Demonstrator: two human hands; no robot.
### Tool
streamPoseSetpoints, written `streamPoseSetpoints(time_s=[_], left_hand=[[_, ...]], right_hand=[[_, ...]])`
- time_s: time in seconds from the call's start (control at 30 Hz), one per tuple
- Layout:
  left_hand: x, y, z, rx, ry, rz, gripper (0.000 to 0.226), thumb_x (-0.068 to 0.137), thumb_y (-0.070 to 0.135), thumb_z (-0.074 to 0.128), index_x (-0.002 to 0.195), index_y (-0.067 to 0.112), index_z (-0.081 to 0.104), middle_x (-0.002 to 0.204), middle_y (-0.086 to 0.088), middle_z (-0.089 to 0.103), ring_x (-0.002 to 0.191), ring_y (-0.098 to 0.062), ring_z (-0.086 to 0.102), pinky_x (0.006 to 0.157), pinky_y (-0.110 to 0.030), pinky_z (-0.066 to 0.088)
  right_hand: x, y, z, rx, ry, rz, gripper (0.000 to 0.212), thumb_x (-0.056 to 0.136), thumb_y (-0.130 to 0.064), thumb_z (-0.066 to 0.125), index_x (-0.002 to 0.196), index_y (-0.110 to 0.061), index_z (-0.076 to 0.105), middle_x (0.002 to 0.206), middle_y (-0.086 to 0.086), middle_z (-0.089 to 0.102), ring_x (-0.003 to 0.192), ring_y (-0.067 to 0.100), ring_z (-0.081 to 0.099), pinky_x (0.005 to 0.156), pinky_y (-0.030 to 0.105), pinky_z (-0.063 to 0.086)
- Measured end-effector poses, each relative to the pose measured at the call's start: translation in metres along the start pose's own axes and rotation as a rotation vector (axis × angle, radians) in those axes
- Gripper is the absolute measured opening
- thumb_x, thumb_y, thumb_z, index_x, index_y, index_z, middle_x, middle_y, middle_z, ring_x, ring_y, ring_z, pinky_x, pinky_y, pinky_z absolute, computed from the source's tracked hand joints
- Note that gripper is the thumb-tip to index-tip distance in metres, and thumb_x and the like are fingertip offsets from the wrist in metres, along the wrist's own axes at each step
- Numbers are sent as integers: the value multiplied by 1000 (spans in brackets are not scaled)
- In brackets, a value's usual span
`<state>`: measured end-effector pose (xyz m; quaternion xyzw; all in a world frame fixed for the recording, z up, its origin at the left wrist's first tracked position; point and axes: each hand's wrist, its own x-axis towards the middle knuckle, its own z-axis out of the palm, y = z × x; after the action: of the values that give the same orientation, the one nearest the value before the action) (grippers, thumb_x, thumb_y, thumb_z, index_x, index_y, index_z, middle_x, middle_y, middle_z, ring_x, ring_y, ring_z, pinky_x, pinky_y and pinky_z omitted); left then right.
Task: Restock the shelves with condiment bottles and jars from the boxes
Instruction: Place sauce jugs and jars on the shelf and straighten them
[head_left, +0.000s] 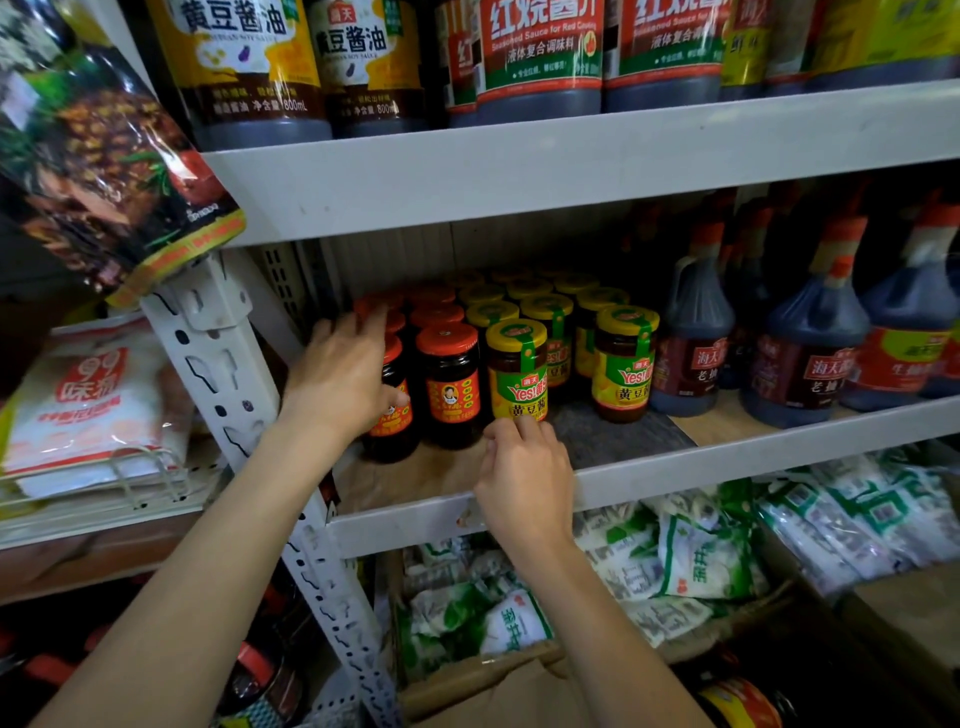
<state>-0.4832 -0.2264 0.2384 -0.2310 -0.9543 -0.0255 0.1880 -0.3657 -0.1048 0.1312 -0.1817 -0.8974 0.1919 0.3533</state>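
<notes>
Both bare forearms reach up from the lower edge of the view to the white metal middle shelf (727, 462).

The left hand (340, 379) grasps the leftmost front glass jar of dark sauce with a red lid (392, 418). The thumb lies across its red and yellow label and the fingers reach round behind it. The jar stands upright on the shelf.

The right hand (524, 483) is curled, its fingertips pinching the base of a glass jar with a yellow lid and a green and yellow label (518, 374). That label reads "Yes!" and "黄豆酱", with "海天" on a red tab. This jar is upright at the front of the shelf.

Between the two held jars stands a second red-lidded jar (451, 387); the writing on its label is too small to read. Further red-lidded and yellow-lidded jars stand in rows behind. A matching yellow-lidded jar (623, 364) stands to the right, apart from the held one.

Dark plastic jugs with red caps (805, 358) at the right end are marked "海天", with "老抽" and "生抽".

On the shelf above, large dark bottles with yellow labels (249, 62) read "黄豆酱油" and "800mL". Red-labelled bottles (540, 52) read "Seasoned Sauce for Red Cooking" and "液体复合调味料".

Below, white and green plastic bags (696, 551) lie in a brown cardboard box (498, 686).
</notes>
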Motion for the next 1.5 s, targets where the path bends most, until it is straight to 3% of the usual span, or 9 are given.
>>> streamPoseSetpoints(time_s=[0.27, 0.57, 0.63, 0.73, 0.83, 1.07, 1.3, 1.43, 1.5], left_hand=[[1, -7, 19, 79, 94, 75, 89, 79, 30, 80, 153, 34, 30, 153, 5, 42, 129, -31, 41, 97, -45, 39], [-17, 5, 11, -34, 26, 38, 91, 83, 20, 75, 157, 26, 22, 162, -2, 27, 146, -33, 23, 110, -51, 31], [-32, 24, 6, -144, 190, 69, 78, 83, 14, 72, 152, 15, 36, 158, -10, 34, 145, -36, 25, 112, -51, 29], [-79, 107, 9, -569, 505, 272, 31, 84, 6, 62, 115, 6, 69, 116, -16, 67, 113, -36, 55, 95, -43, 44], [-148, 234, 18, -889, 236, 512, 14, 84, 11, 57, 90, 11, 69, 92, -9, 68, 87, -32, 63, 75, -44, 49], [-253, 399, 58, -864, -439, 701, 17, 88, 20, 54, 93, 18, 71, 99, -13, 71, 99, -37, 63, 76, -41, 50], [-313, 426, 109, -617, -698, 1055, 16, 92, 28, 54, 82, 21, 66, 82, -4, 65, 78, -31, 62, 56, -33, 43], [-339, 436, 116, -452, -772, 1271, 15, 93, 24, 52, 85, 17, 63, 86, -7, 62, 79, -31, 59, 61, -38, 48], [-346, 440, 122, -378, -773, 1333, 13, 93, 25, 52, 92, 16, 62, 93, -8, 61, 85, -31, 57, 63, -37, 44]], right_hand=[[4, 18, 3, -32, -65, 10, 24, 86, -10, 62, 109, -6, 66, 107, 14, 64, 100, 34, 55, 82, 43, 46], [2, 29, -10, 31, -28, -31, 22, 86, -8, 60, 107, -4, 67, 103, 15, 63, 99, 35, 55, 81, 44, 46], [-3, 44, -30, 29, 41, -57, 18, 84, -6, 61, 101, -4, 67, 96, 15, 62, 94, 36, 56, 78, 45, 46], [-22, 86, -72, -12, 130, -36, 14, 83, -7, 59, 94, -4, 66, 89, 16, 61, 88, 38, 57, 72, 44, 47], [-63, 151, -124, -61, 81, 93, 26, 83, -20, 48, 92, -3, 66, 85, 20, 62, 80, 41, 59, 63, 46, 49], [-233, 293, -233, -277, -13, 786, 13, 90, -19, 57, 94, -12, 67, 92, 17, 72, 90, 38, 66, 70, 43, 51], [-371, 337, -256, -288, -379, 1183, 23, 85, -19, 56, 64, -14, 50, 70, 9, 56, 78, 39, 61, 60, 35, 41], [-431, 327, -225, -52, -722, 1317, 23, 85, -37, 64, 107, -31, 66, 104, 6, 67, 83, 26, 67, 63, 33, 56], [-447, 318, -201, 4, -845, 1272, 26, 82, -51, 69, 106, -47, 60, 101, 4, 65, 78, 21, 66, 52, 28, 50]])
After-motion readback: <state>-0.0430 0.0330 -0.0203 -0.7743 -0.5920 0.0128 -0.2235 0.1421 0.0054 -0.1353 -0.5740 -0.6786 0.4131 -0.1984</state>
